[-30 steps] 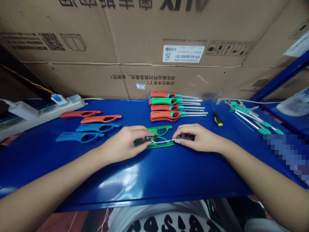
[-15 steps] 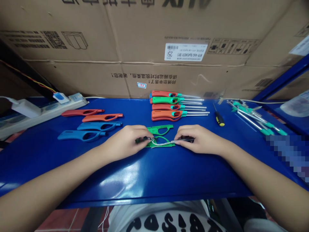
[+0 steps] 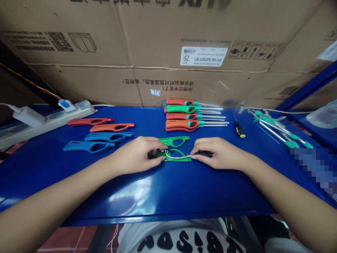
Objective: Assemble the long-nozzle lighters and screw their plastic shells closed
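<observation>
My left hand pinches a dark lighter insert at the left end of a green lighter shell half. Thin white wires run from it to the right along the shell. Closed fingers of my right hand grip a thin dark rod with a grey tip, at the shell's right end where the wires arrive. The fingers partly cover both held parts. Just beyond lies a second green shell half, its left end behind my left hand.
Red shells and blue shells lie left on the blue table. Several assembled lighters are stacked ahead. A screwdriver and a pile of metal tubes lie right. A power strip and cardboard box stand behind.
My left hand has lowered the dark insert slightly toward the green shell half, and its fingers have shifted around it. My right hand stays nearly in place with the rod.
</observation>
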